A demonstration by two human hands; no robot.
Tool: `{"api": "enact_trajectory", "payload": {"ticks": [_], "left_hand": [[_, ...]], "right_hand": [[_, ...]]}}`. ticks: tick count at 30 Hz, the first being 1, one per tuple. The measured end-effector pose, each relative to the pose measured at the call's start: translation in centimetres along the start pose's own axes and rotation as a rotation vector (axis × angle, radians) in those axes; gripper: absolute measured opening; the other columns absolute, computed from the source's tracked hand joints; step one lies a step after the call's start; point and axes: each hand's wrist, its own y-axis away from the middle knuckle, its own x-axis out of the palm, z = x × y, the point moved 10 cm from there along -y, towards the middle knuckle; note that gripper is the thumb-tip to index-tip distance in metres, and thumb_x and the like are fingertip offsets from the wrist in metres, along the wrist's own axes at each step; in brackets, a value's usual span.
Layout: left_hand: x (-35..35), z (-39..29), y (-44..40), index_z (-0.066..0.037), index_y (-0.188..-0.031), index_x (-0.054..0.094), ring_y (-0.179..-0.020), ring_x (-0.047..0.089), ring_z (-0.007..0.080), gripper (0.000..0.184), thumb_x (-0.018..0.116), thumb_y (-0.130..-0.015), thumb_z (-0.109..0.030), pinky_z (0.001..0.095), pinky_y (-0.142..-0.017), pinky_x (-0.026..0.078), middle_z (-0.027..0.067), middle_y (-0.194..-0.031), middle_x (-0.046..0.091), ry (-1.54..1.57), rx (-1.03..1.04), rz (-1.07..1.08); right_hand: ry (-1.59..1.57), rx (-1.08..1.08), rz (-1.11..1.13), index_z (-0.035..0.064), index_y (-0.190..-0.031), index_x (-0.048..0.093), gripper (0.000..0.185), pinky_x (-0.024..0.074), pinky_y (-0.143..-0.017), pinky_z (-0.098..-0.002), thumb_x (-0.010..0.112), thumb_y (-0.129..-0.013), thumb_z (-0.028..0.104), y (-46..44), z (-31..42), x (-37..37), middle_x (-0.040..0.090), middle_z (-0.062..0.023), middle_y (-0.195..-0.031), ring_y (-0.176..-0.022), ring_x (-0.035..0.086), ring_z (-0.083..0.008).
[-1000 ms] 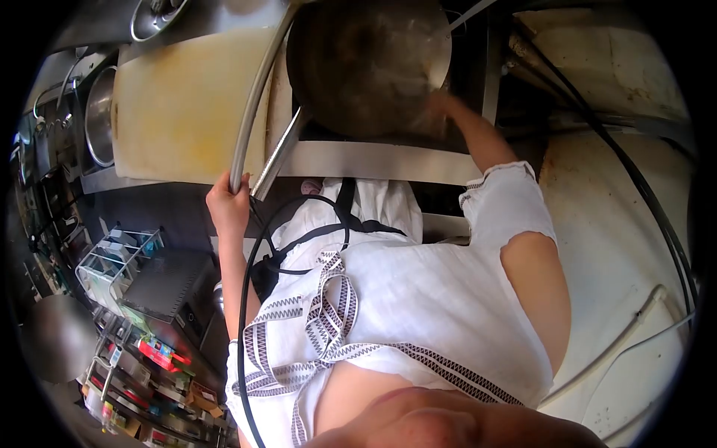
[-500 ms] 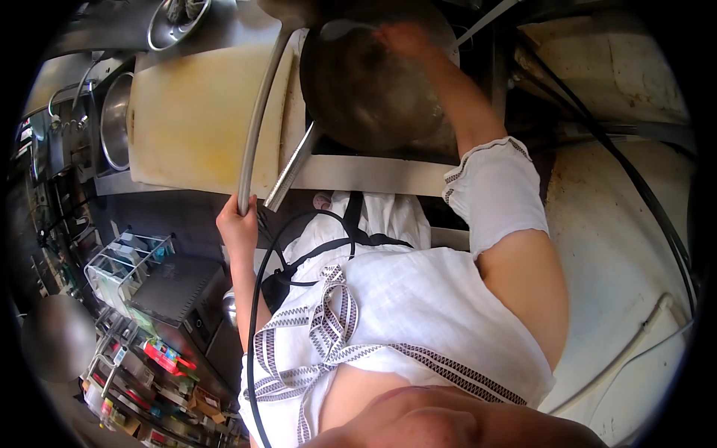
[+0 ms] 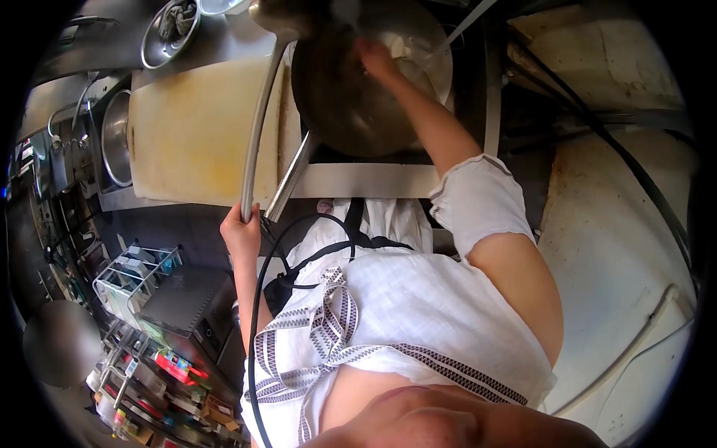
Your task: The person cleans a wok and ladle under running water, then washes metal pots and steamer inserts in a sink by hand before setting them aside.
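Observation:
My left hand (image 3: 241, 231) is closed around the lower end of a long metal handle, which runs up to a rounded metal ladle (image 3: 282, 19) at the wok's left rim. A large dark wok (image 3: 340, 119) sits at the top centre, its own metal handle (image 3: 287, 179) pointing down toward me. Over the inside of the wok is my right hand (image 3: 377, 61), its fingers curled and partly blurred. A pale smeared shape shows just beyond it; what the fingers hold is not clear. Whitish patches show on the wok's inner right side.
A stained yellowish cutting board (image 3: 198, 134) lies left of the wok. Metal bowls (image 3: 170, 33) stand beyond and beside it. A pale thin bar (image 3: 470, 22) slants toward the wok's right rim. A black cable (image 3: 258, 328) hangs before me. A wire rack (image 3: 134, 280) stands lower left.
My right hand has moved left and slightly down inside the wok, and whitish patches now show there. My left hand keeps its hold on the ladle handle. The view has shifted slightly.

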Motion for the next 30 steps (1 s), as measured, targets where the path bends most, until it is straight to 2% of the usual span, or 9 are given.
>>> {"api": "enact_trajectory", "payload": {"ticks": [4,6,10,14,16,21,24,28,30], "left_hand": [[0.1,0.4,0.1,0.002,-0.068,0.050,-0.045,0.027,0.0108,0.015,0.058,-0.071,-0.010,0.0258,-0.041,0.029,0.0079,-0.046,0.032,-0.008,-0.022,0.009],[0.8,1.2,0.2,0.003,-0.084,0.057,-0.050,0.035,0.0034,0.019,0.060,-0.072,-0.010,0.0188,-0.045,0.032,-0.0010,-0.052,0.043,-0.045,-0.068,0.078],[1.4,1.1,-0.1,0.003,-0.084,0.057,-0.051,0.036,0.0038,0.018,0.059,-0.072,-0.010,0.0189,-0.046,0.032,-0.0003,-0.052,0.044,-0.037,-0.050,0.084],[1.6,-0.1,-0.2,0.002,-0.069,0.051,-0.043,0.030,0.0178,0.013,0.058,-0.069,-0.009,0.0281,-0.042,0.031,0.0120,-0.047,0.037,-0.007,0.017,0.046],[1.7,-1.2,-0.3,0.001,-0.071,0.053,-0.042,0.035,0.0199,0.011,0.058,-0.069,-0.009,0.0289,-0.043,0.032,0.0136,-0.049,0.040,-0.027,0.037,0.076],[2.6,-1.7,-0.2,-0.003,-0.077,0.056,-0.052,0.049,0.0291,0.012,0.057,-0.069,-0.011,0.0335,-0.049,0.038,0.0164,-0.058,0.050,-0.222,0.024,0.192],[3.7,-1.0,0.4,-0.006,-0.081,0.057,-0.065,0.053,0.0336,0.015,0.057,-0.068,-0.014,0.0375,-0.055,0.042,0.0169,-0.067,0.054,-0.268,-0.009,0.258],[4.7,-1.0,0.3,-0.006,-0.082,0.058,-0.066,0.053,0.0345,0.016,0.057,-0.069,-0.014,0.0380,-0.056,0.042,0.0175,-0.067,0.054,-0.234,0.038,0.289],[4.4,-1.9,-0.1,-0.006,-0.083,0.058,-0.066,0.053,0.0347,0.016,0.056,-0.069,-0.014,0.0382,-0.056,0.042,0.0177,-0.067,0.054,-0.307,0.057,0.291]], "right_hand": [[0.602,0.313,0.174,0.0022,-0.099,0.050,0.037,0.0434,-0.063,-0.0341,0.049,-0.077,0.032,-0.2,-10.2,-0.3,0.056,-0.0133,-0.080,-0.073,0.055,-0.0253],[0.817,0.225,0.156,0.0035,-0.100,0.049,0.037,0.0437,-0.063,-0.0333,0.049,-0.077,0.032,0.8,-12.6,-0.4,0.056,-0.0122,-0.081,-0.073,0.055,-0.0240],[-0.152,0.767,-0.263,0.0018,-0.100,0.049,0.038,0.0428,-0.067,-0.0385,0.045,-0.079,0.034,9.1,-14.2,-7.2,0.056,-0.0180,-0.087,-0.084,0.053,-0.0312],[0.153,0.682,0.067,0.0018,-0.091,0.056,0.039,0.0422,-0.070,-0.0395,0.036,-0.082,0.034,10.1,-8.2,-7.1,0.057,-0.0170,-0.086,-0.082,0.054,-0.0280],[0.108,0.328,0.197,0.0024,-0.094,0.055,0.040,0.0419,-0.071,-0.0399,0.037,-0.081,0.035,9.0,-6.3,-4.8,0.057,-0.0173,-0.087,-0.084,0.054,-0.0292],[0.205,0.416,0.461,0.0025,-0.097,0.054,0.036,0.0394,-0.078,-0.0395,0.039,-0.080,0.031,14.8,-13.6,-1.4,0.055,-0.0168,-0.095,-0.086,0.053,-0.0297],[0.242,0.329,0.449,0.0022,-0.099,0.053,0.034,0.0403,-0.077,-0.0369,0.041,-0.079,0.027,18.7,-9.0,-3.3,0.053,-0.0169,-0.099,-0.089,0.052,-0.0295],[0.379,0.456,0.946,0.0035,-0.096,0.056,0.029,0.0411,-0.075,-0.0356,0.042,-0.077,0.021,18.8,-9.2,-4.4,0.054,-0.0150,-0.100,-0.093,0.051,-0.0255],[0.469,0.636,0.803,0.0078,-0.085,0.062,0.023,0.0446,-0.057,-0.0370,0.045,-0.075,0.019,12.8,-12.3,-8.7,0.059,-0.0104,-0.086,-0.077,0.057,-0.0222]]}}
